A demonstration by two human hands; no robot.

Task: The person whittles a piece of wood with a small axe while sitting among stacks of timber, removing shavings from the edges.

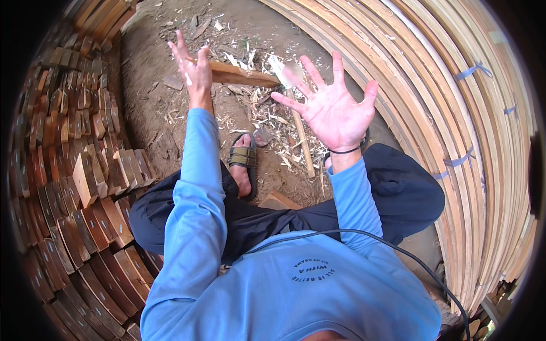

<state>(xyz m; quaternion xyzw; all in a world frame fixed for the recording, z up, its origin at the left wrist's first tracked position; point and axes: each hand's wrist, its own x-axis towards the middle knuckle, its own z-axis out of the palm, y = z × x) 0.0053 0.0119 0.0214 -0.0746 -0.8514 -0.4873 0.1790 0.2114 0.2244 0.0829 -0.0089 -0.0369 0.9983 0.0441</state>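
My left hand (195, 69) is raised, its fingers stretched out and apart, holding nothing. Beside it, a brown length of wood (245, 75) extends to the right over the ground, its left end hidden behind that hand. My right hand (339, 116) is spread wide with the palm showing, and nothing is in it. Just left of that wrist, a slim wooden stick (301, 139) lies among pale wood chips (277, 128); its upper end is partly hidden by the fingers, so I cannot tell whether it is a tool's handle.
Stacked timber blocks (85, 187) form a wall along the left. Long pale boards (455, 113), some tied with blue strips, curve along the right. A wood block (278, 200) lies in front of my legs, near my sandalled foot (243, 165). A black cable (398, 248) crosses my shirt.
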